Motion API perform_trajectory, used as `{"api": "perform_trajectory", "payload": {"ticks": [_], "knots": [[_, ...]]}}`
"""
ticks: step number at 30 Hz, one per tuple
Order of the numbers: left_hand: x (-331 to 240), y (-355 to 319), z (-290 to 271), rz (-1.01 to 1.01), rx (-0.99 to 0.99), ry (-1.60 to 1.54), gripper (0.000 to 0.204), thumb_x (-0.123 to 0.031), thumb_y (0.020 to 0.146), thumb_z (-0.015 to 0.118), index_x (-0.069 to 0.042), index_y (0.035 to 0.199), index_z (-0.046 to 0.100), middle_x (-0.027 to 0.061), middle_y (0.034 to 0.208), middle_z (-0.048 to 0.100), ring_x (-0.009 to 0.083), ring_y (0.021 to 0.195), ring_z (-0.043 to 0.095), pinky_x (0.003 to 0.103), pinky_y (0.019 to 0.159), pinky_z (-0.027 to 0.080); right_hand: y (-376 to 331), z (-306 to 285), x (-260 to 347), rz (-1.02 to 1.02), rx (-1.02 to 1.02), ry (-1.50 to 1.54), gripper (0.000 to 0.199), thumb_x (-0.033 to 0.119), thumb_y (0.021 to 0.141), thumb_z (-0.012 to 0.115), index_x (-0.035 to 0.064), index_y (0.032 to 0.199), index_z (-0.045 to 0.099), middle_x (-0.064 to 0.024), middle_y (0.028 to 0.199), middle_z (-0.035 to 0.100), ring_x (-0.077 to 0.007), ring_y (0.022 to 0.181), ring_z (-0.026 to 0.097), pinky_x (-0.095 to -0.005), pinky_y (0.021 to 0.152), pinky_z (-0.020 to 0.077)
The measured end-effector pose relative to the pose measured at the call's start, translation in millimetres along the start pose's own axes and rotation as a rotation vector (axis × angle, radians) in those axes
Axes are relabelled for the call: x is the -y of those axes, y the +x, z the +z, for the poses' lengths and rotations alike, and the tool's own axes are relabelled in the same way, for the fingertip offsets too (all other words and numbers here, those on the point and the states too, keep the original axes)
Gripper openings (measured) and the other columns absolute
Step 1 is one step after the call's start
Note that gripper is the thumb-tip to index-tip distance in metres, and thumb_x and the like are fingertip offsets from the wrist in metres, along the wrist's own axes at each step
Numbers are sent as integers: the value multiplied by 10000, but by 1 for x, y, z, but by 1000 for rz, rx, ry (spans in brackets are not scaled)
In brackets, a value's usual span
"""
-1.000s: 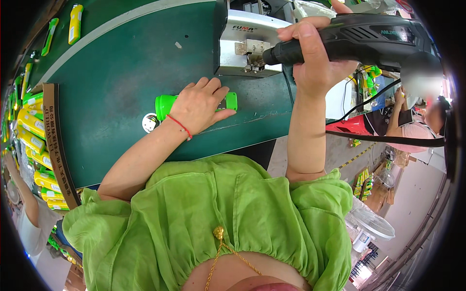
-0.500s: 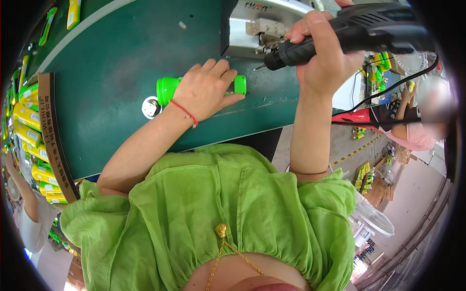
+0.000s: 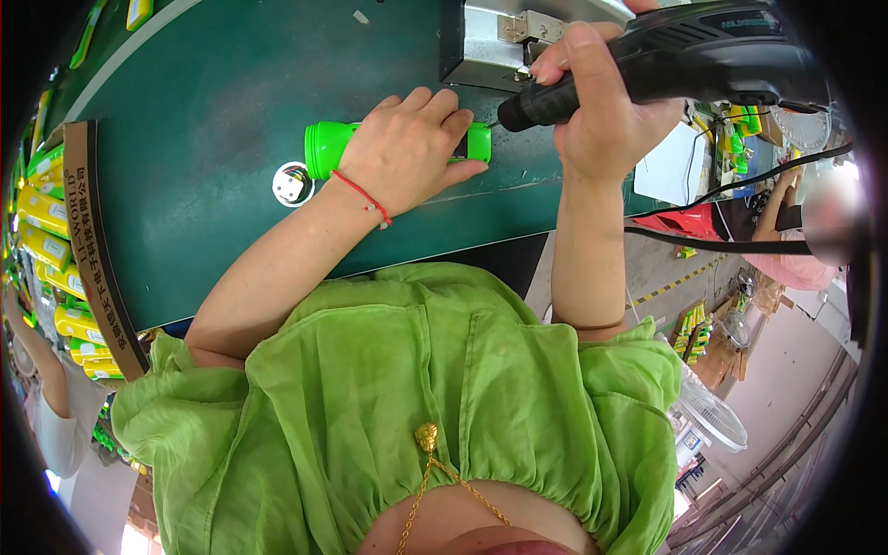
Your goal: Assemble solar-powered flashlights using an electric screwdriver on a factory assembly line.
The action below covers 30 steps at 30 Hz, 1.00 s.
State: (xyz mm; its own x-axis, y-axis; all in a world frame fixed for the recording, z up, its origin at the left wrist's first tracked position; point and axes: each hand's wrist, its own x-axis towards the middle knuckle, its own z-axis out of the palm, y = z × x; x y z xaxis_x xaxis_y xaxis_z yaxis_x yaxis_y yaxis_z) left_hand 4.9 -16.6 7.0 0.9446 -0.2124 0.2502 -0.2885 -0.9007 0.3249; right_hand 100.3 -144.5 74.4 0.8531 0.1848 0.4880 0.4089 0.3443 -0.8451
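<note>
Your left hand (image 3: 407, 148) curls over the flashlight (image 3: 328, 150), likely light, stiff, best gripped mid-body; your right hand (image 3: 603, 120) clasps the screwdriver (image 3: 703, 63).

The bright green flashlight (image 3: 328, 150) lay lengthwise beneath the left hand (image 3: 412, 153), which covered its middle. Its wide, round head stuck out to the left of that hand; its narrower end showed just past the thumb and forefinger, with a dark patch between them. The black electric screwdriver (image 3: 703, 57) sat in the grip of the right hand (image 3: 601, 116), its thick body stretching rightward beyond it. Left of those fingers, its nose and thin bit pointed at the flashlight's narrow end; contact was unclear.
</note>
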Motion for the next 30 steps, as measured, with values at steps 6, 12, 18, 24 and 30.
{"api": "perform_trajectory", "payload": {"ticks": [6, 12, 18, 24, 30], "knots": [[0, 1, -1, 3, 3, 2, 459, -468, 811, 684, -82, 1059, 664, 20, 939, 552, 182, 862, 589, 325, 731, 499, -9, 2, -6, -22, 10, -78, 412, -85, 823, 613, -101, 1183, 413, -92, 686, 616, -145, 578, 601, -272, 623, 512], [0, -1, 0, 5, -21, 4, 462, -466, 807, 683, -88, 1069, 648, 27, 926, 557, 188, 856, 585, 330, 734, 491, -23, 9, -10, -105, -26, -313, 347, -69, 839, 619, -87, 1124, 423, -71, 670, 617, -120, 551, 591, -276, 594, 512], [-1, -2, -3, -18, -20, -52, 442, -432, 786, 707, -89, 1053, 623, 28, 928, 564, 195, 867, 583, 331, 721, 475, -18, 6, -4, -83, 48, -140, 368, -53, 844, 634, -83, 1142, 420, -72, 682, 621, -126, 575, 597, -270, 599, 513], [-2, -1, -4, 4, 23, -9, 442, -424, 768, 724, -91, 1038, 619, 28, 938, 562, 195, 879, 584, 326, 724, 476, -36, 4, -19, -286, -74, -429, 410, -98, 830, 612, -30, 1169, 392, -92, 694, 614, -140, 557, 589, -270, 570, 509], [-17, 9, 6, 36, 23, -41, 458, -417, 759, 732, -86, 1055, 616, 40, 937, 562, 204, 881, 586, 332, 741, 478, 6, -26, 39, -271, -106, -133, 467, 16, 854, 588, -50, 1236, 326, -108, 613, 562, -180, 507, 564, -320, 558, 524]]}}
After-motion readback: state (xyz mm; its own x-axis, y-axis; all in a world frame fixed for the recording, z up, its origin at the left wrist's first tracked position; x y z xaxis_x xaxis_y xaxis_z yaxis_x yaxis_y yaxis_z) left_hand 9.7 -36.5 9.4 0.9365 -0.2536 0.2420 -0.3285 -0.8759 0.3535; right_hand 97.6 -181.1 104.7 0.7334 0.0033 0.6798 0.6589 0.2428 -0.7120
